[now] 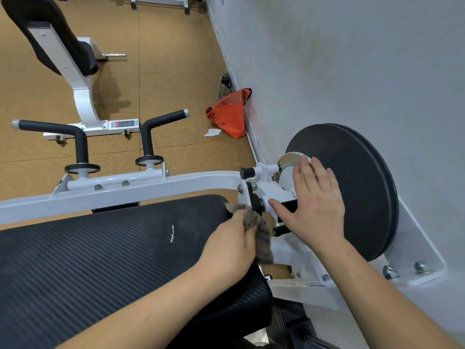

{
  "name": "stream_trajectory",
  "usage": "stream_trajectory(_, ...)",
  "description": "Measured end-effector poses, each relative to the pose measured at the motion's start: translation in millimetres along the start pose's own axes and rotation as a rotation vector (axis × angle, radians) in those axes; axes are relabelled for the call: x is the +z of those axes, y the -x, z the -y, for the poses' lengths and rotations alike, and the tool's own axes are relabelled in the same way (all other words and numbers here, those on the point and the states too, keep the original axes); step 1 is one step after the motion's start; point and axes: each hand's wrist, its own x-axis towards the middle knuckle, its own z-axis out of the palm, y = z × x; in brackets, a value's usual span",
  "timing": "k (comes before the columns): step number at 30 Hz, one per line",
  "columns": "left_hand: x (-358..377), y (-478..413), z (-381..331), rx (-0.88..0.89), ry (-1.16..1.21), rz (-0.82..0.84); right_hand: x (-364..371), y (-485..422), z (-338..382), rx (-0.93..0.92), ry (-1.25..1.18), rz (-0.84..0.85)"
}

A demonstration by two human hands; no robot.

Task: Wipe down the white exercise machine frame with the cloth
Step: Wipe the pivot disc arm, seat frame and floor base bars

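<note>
Gripping a small grey fuzzy cloth, the left hand has its fingers curled round the bunched fabric. It presses the fabric against the joint where the white painted steel frame of the exercise machine meets its pivot, just beside a round black knob. The right hand lies flat with straight fingers, a little spread. Its fingertips touch the white hub and the edge of the large black round weight disc; it holds nothing.

The cloth looks soft and light. I think it will fold easily into the corners around bolts and knobs, so it is best kept bunched in the fingers, with the loose end hanging down. The frame looks stiff, heavy and smooth, and should not move under rubbing. The disc perhaps can turn, so a steadying hand there seems useful. The long white bar of the frame runs away to the left, above the black ribbed bench pad, well apart from the cloth.
</note>
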Motion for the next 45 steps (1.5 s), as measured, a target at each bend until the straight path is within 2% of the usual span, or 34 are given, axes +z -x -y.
stream_trajectory(3, -1, -22, 2, -0.001, -0.11, -0.098, -2, 1, 1, 0.008, -0.013, 0.005)
stream_trajectory(6, 24, -24, -5, -0.085, -0.177, 0.001, -3, 1, 2, 0.028, -0.025, 0.024)
stream_trajectory(9, 28, -7, -3, 0.018, -0.39, 0.029, -5, 1, 3, 0.042, -0.066, 0.049)
stream_trajectory(11, 14, -3, 4, 0.031, -0.233, 0.03, -8, 4, 4, 0.072, -0.151, 0.036)
stream_trajectory(13, 3, -13, 15, 0.021, -0.033, -0.044, -14, 10, 9, 0.121, -0.299, 0.035)
stream_trajectory(17, 11, -36, -1, -0.124, 0.197, -0.005, -30, 28, 23, 0.235, -0.595, 0.037)
stream_trajectory(20, 35, -34, -11, -0.188, 0.171, -0.148, -47, 45, 32, 0.418, -0.87, 0.083)
stream_trajectory(22, 34, -24, -9, -0.135, 0.094, -0.194, -56, 59, 37, 0.501, -0.988, 0.1)
stream_trajectory(24, 24, -3, -5, -0.024, 0.099, -0.114, -65, 71, 38, 0.575, -1.076, 0.124)
stream_trajectory(27, 14, 60, -1, 0.211, 0.148, 0.002, -80, 89, 41, 0.684, -1.286, 0.245)
stream_trajectory(31, 28, 122, 4, 0.25, 0.269, -0.17, -93, 137, 55, 0.669, -1.438, 0.319)
stream_trajectory(35, 68, 167, 15, 0.343, 0.243, -0.255, -97, 199, 65, 0.807, -1.559, 0.398)
stream_trajectory(38, 98, 204, 27, 0.302, 0.393, -0.218, -92, 249, 68, 0.912, -1.677, 0.486)
stream_trajectory(42, 127, 234, 55, 0.097, 0.456, -0.147, -76, 312, 75, 0.974, -1.749, 0.618)
stream_trajectory(45, 138, 253, 81, -0.055, 0.565, 0.006, -62, 343, 87, 1.016, -1.767, 0.666)
